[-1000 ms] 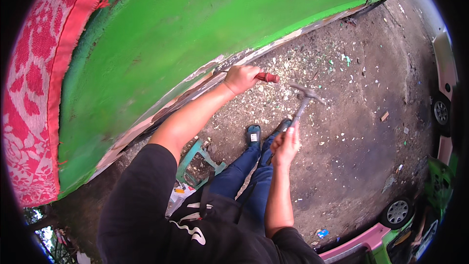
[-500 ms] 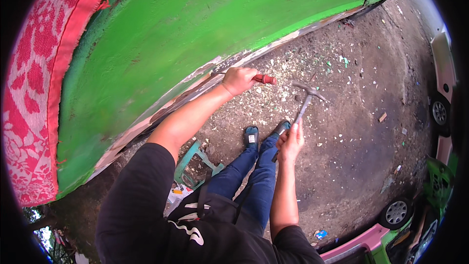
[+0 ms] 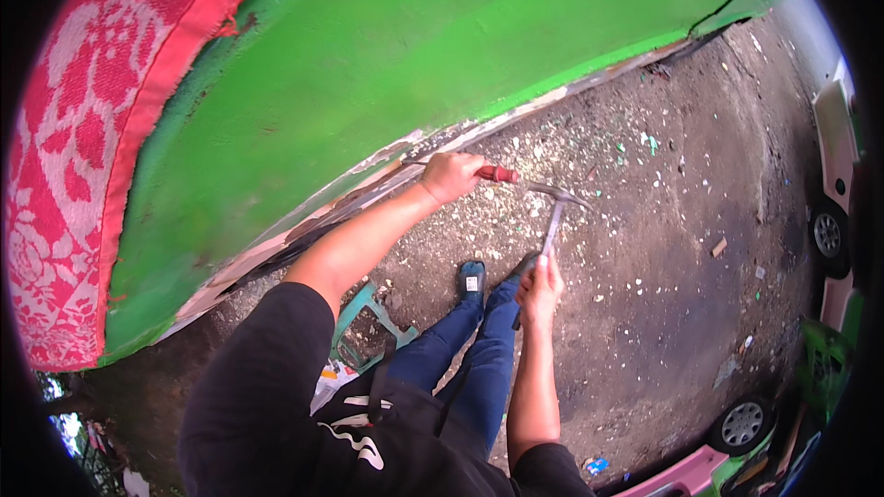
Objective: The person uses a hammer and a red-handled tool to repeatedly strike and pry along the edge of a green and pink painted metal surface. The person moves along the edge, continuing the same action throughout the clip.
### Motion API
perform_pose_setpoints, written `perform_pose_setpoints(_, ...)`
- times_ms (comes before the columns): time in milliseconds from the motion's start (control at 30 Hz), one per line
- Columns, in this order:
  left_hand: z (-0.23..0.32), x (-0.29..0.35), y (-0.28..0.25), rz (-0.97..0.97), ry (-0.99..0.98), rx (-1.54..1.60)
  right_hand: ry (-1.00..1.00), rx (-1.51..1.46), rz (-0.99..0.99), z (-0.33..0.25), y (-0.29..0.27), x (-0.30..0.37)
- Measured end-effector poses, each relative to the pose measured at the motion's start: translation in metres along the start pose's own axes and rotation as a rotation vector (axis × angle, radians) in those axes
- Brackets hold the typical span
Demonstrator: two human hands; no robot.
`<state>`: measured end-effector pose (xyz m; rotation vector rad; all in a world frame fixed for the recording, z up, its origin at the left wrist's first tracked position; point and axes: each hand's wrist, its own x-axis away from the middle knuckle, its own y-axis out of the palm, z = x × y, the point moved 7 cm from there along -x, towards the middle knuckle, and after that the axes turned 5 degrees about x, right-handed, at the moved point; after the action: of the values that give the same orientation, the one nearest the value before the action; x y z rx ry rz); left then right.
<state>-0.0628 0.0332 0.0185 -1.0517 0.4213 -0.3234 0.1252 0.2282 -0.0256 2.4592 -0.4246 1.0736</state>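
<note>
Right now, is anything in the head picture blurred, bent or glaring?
Head view: the hammer looks slightly smeared around its head; the red-handled tool reads clearer; the lower edge of the green panel curves, probably partly fisheye bending; the corners are black; a bright gap at lower left looks washed out.

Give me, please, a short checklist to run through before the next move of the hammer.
1. Left hand grips the red-handled tool: ok.
2. Tool seated against the lower edge of the green panel: cannot tell, contact too small to see.
3. Right hand holds the hammer by its handle: ok.
4. Hammer head near the red handle's free end: ok.
5. Hands gloved: not ok, both are bare.
6. Ground free of debris: not ok, pale flakes lie scattered.
</note>
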Motion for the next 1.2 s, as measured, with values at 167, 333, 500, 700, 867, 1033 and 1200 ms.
perform_pose_setpoints(167, 0.000, 0.002, 0.005, -0.037, 0.026, -0.039, -0.046, -0.059, -0.010, -0.010, 0.013, 0.008)
perform_pose_setpoints(333, -0.003, 0.007, 0.006, -0.048, 0.018, -0.043, -0.041, -0.097, 0.119, -0.018, -0.007, 0.011)
perform_pose_setpoints(500, 0.007, 0.010, -0.003, -0.078, 0.040, -0.018, -0.091, -0.124, 0.054, -0.033, -0.011, 0.015)
perform_pose_setpoints(700, 0.021, -0.004, -0.014, 0.033, 0.116, 0.046, -0.032, -0.063, 0.007, -0.015, -0.005, 0.016)
perform_pose_setpoints(867, 0.014, -0.005, -0.009, 0.024, 0.101, -0.018, -0.042, -0.052, 0.024, -0.019, -0.002, 0.021)
perform_pose_setpoints(1033, 0.012, -0.009, -0.007, 0.018, 0.065, -0.040, -0.250, -0.160, 0.110, -0.043, -0.001, 0.030)
perform_pose_setpoints(1200, 0.007, -0.002, -0.003, 0.003, 0.084, -0.023, -0.045, 0.007, 0.020, -0.020, 0.017, 0.012)
